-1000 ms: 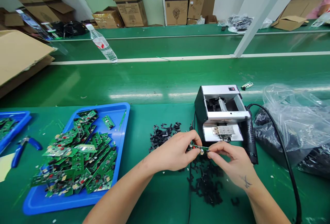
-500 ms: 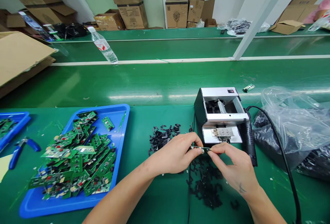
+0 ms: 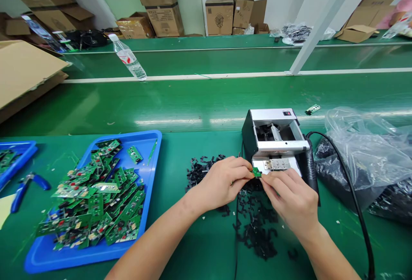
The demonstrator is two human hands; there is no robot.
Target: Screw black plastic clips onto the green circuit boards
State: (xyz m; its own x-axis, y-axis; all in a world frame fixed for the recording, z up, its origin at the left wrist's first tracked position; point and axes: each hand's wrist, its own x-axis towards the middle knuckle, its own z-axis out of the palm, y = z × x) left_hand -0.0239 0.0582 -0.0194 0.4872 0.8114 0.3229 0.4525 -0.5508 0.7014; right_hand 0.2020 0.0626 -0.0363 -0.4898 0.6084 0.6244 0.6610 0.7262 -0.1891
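My left hand (image 3: 222, 184) and my right hand (image 3: 289, 198) meet in front of a silver-and-black benchtop machine (image 3: 273, 136), pinching a small green circuit board (image 3: 256, 172) between their fingertips. The board sits just before the machine's metal plate (image 3: 277, 164), and I cannot tell whether it touches it. Loose black plastic pieces (image 3: 201, 170) lie in a heap beside my left hand, and more (image 3: 257, 228) are scattered below my right hand.
A blue tray (image 3: 152, 172) heaped with green circuit boards stands to the left, with blue-handled pliers (image 3: 30, 187) and a second blue tray (image 3: 19, 151) beyond. A black cable (image 3: 352, 190) and plastic bag (image 3: 363, 151) lie right. A conveyor belt (image 3: 206, 99) runs behind.
Both hands have moved up toward the machine's metal plate. The board has turned from edge-on to show its green face, and the fingers have closed in around it.
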